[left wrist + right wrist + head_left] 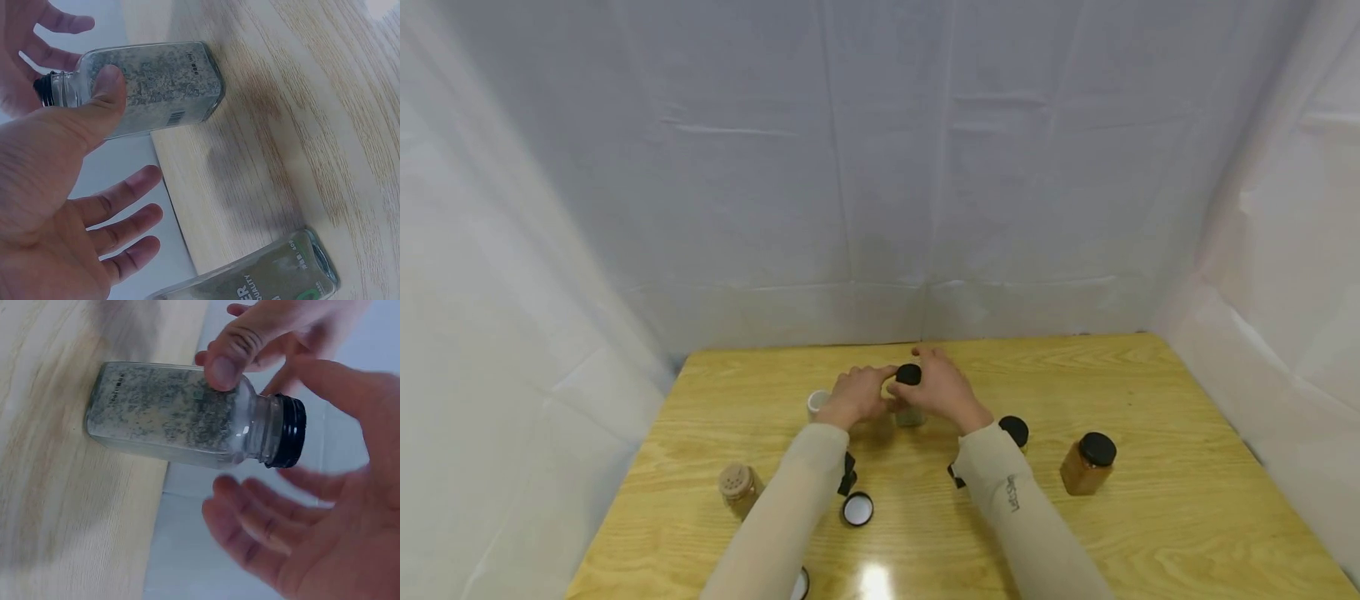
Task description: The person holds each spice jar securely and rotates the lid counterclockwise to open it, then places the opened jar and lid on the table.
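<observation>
I pinch the glass jar with my left hand, thumb on its side near the top. It stands on the desk, in the middle of the frame. My right hand is spread loosely around the black lid, not gripping it. To turn the lid well, I should hold the jar still and the lid level. Grey-green bits fill most of the jar. At right, an orange-brown jar is capped. At lower left, a brown shaker has holes on top.
</observation>
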Action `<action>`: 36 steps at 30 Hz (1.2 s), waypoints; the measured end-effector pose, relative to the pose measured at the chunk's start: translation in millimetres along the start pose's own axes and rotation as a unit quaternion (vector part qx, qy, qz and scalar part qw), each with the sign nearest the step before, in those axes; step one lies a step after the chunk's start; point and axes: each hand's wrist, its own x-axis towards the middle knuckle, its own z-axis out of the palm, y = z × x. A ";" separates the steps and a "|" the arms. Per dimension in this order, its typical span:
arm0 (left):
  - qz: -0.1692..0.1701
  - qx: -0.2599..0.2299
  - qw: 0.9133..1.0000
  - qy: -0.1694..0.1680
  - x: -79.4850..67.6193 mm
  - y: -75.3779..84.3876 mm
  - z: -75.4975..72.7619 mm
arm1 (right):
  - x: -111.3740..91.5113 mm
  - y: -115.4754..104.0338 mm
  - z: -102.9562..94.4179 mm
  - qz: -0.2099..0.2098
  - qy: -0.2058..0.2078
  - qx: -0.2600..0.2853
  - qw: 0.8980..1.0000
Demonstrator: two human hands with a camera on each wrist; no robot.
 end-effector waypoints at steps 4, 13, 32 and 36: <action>0.001 -0.004 1.000 -0.001 -0.5 0.0 0.6 | -1.0 2.7 2.7 0.012 0.012 -0.001 1.000; 0.004 0.001 1.000 0.001 -1.1 -2.3 -1.6 | 5.7 6.6 5.0 -0.039 0.011 0.006 0.999; 0.002 0.005 1.000 -0.002 -0.6 -3.9 -0.9 | 4.3 2.2 -0.9 -0.051 0.002 -0.016 0.999; 0.003 0.010 1.000 -0.005 1.4 -3.6 0.8 | 3.8 2.8 1.7 -0.052 0.007 -0.019 0.998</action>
